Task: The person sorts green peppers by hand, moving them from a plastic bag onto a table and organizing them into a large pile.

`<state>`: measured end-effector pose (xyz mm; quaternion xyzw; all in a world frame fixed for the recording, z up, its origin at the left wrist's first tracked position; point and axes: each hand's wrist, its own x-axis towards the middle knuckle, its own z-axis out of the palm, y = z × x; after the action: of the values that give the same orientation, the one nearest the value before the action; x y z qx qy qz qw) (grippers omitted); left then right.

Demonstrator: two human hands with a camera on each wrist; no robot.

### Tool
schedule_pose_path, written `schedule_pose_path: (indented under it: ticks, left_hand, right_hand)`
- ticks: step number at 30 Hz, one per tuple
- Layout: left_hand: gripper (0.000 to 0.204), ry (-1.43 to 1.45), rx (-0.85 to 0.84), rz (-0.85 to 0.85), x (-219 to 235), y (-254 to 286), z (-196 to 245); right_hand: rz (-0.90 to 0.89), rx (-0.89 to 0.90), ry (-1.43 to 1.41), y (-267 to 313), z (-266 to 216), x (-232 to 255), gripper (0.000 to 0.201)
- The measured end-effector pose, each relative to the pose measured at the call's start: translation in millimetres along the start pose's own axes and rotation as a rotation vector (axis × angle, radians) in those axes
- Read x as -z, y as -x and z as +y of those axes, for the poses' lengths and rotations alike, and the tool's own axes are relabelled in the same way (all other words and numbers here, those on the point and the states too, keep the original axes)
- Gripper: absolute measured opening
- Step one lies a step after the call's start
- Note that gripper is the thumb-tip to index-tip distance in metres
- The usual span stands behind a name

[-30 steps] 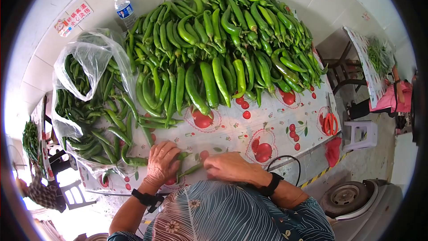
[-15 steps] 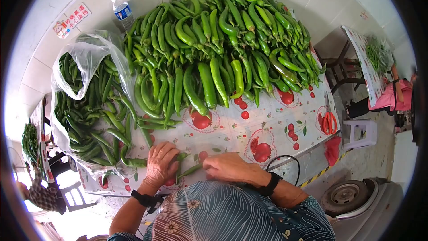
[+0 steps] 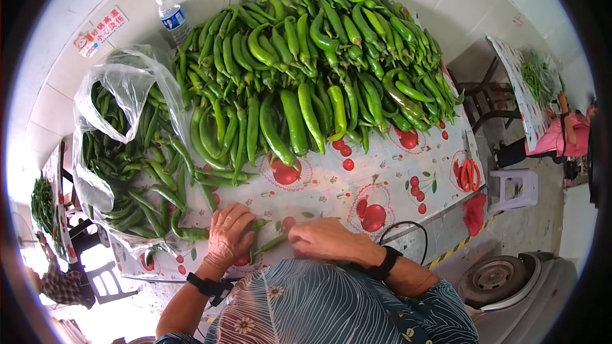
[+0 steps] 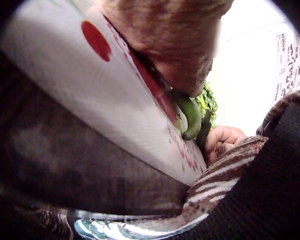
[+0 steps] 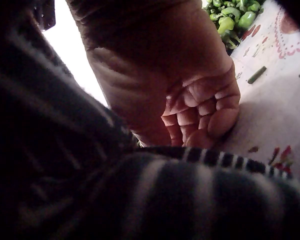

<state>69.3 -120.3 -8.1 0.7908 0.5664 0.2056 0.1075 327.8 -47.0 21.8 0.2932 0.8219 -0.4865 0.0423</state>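
The left hand rests on the patterned table cover, its back up and fingers loosely bent. Beside its thumb lies a green pepper, seen beyond the hand as a curved green pepper in the left wrist view. A second pepper lies between the hands, one end close to the right hand. Resting at the table's near edge, the right hand has loosely curled fingers, and no object shows in its palm. Its thumb is hidden.
A big heap of green peppers fills the back of the table. At left, a clear plastic bag holds more peppers. A water bottle stands behind; red scissors lie at the right edge. A black cable loops nearby.
Both hands have kept their places. The head view has shifted slightly, so the table's contents appear a little further left. At far left, a background person's arm has been raised.
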Motion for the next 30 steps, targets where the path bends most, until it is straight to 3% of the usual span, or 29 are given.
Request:
schedule_pose_path:
  ticks: [30]
  left_hand:
    - [0.033, 0.028, 0.020, 0.001, -1.6, 0.4, -0.1]
  right_hand:
    - [0.073, 0.031, -0.009, -0.6, 3.2, -7.3, 0.016]
